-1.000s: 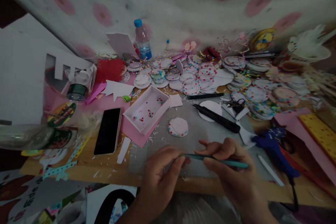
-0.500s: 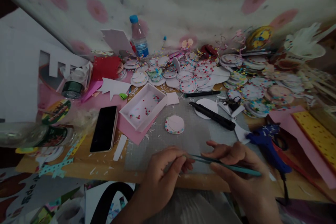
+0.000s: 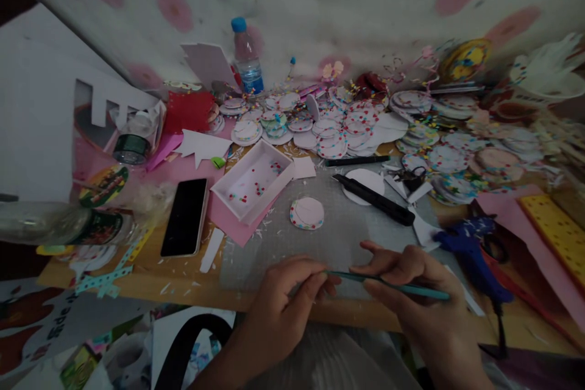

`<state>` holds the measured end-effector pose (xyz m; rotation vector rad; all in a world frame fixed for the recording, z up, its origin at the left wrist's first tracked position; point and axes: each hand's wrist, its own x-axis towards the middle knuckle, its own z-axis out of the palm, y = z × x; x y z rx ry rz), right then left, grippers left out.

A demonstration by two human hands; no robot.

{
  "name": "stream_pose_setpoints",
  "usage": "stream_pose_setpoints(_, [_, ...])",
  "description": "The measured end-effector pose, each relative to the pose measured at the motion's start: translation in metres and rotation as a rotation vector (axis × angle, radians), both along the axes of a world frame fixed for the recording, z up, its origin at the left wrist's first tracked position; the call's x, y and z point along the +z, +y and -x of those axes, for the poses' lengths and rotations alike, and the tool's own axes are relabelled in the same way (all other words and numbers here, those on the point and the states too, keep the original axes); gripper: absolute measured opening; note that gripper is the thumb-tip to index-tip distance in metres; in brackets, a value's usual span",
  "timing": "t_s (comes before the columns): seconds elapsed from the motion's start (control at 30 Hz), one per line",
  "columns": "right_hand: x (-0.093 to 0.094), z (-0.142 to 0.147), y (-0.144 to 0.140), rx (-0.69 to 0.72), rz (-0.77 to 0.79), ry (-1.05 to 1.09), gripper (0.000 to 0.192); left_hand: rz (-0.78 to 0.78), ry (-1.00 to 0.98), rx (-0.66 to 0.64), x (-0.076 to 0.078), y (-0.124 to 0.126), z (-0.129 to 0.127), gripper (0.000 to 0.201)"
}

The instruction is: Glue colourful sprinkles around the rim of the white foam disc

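Viewing remotely, I judge the disc (image 3: 306,213) on the mat (image 3: 267,250) part-done, lower rim dotted, upper seemingly bare; nearer the front edge, the left hand (image 3: 290,301) pinches the tip of teal tweezers (image 3: 411,289), which the right hand (image 3: 425,320) grips midway.

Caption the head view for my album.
At a cluttered table, right hand holds a teal tool, its tip at the left hand.

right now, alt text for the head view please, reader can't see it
A person's right hand holds a slim teal tool, its tip at the left hand. Beyond lie a dotted disc, an open box and a black cutter on a cluttered table.
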<state>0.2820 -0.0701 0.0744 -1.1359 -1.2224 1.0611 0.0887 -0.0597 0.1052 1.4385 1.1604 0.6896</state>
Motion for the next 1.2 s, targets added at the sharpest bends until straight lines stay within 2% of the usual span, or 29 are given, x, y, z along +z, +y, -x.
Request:
stream_pose_setpoints(0.07, [0.001, 0.002, 0.000, -0.038, -0.044, -0.016, 0.025, 0.046, -0.019, 0.020, -0.001, -0.001, 0.000, 0.028])
stream_pose_setpoints(0.13, [0.003, 0.004, 0.000, -0.059, -0.169, -0.096, 0.024, 0.090, -0.048, 0.058, -0.003, -0.003, 0.000, 0.026])
stream_pose_setpoints(0.2, [0.003, 0.007, 0.000, 0.002, -0.338, -0.296, 0.023, 0.117, -0.086, 0.075, -0.008, -0.006, -0.002, 0.029])
stream_pose_setpoints(0.3, [-0.001, 0.011, -0.003, 0.130, -0.544, -0.652, 0.032, 0.148, -0.126, 0.124, -0.017, -0.012, -0.008, 0.040])
stream_pose_setpoints(0.37, [-0.010, 0.013, -0.007, 0.143, -0.617, -0.800, 0.036, 0.186, -0.139, 0.201, -0.022, -0.014, -0.013, 0.044])
stream_pose_setpoints(0.47, [-0.025, 0.014, -0.015, 0.142, -0.656, -0.910, 0.032, 0.259, -0.159, 0.281, -0.028, -0.015, -0.018, 0.043])
stream_pose_setpoints(0.6, [-0.033, 0.016, -0.020, 0.070, -0.709, -0.890, 0.030, 0.292, -0.162, 0.323, -0.032, -0.012, -0.016, 0.041])
stream_pose_setpoints(0.7, [-0.028, 0.018, -0.022, 0.096, -0.569, -0.721, 0.031, 0.253, -0.139, 0.340, -0.033, -0.006, -0.010, 0.041])
stream_pose_setpoints(0.83, [-0.020, 0.023, -0.024, 0.266, -0.097, -0.451, 0.014, 0.137, -0.061, 0.324, -0.032, 0.000, -0.002, 0.040])
stream_pose_setpoints(0.9, [-0.018, 0.029, -0.025, 0.363, 0.125, -0.358, 0.026, 0.095, -0.044, 0.260, -0.033, -0.001, -0.002, 0.039])
stream_pose_setpoints(0.97, [-0.018, 0.038, -0.026, 0.436, 0.267, -0.237, 0.040, 0.074, -0.046, 0.214, -0.034, -0.003, -0.003, 0.038])
stream_pose_setpoints(1.07, [-0.020, 0.055, -0.029, 0.397, 0.362, -0.084, 0.050, 0.077, -0.049, 0.201, -0.036, -0.006, -0.005, 0.036])
stream_pose_setpoints(1.13, [-0.022, 0.064, -0.032, 0.332, 0.360, -0.061, 0.049, 0.086, -0.049, 0.195, -0.038, -0.007, -0.004, 0.034])
stream_pose_setpoints(1.2, [-0.025, 0.067, -0.032, 0.337, 0.322, -0.094, 0.047, 0.074, -0.033, 0.202, -0.040, -0.007, 0.001, 0.032])
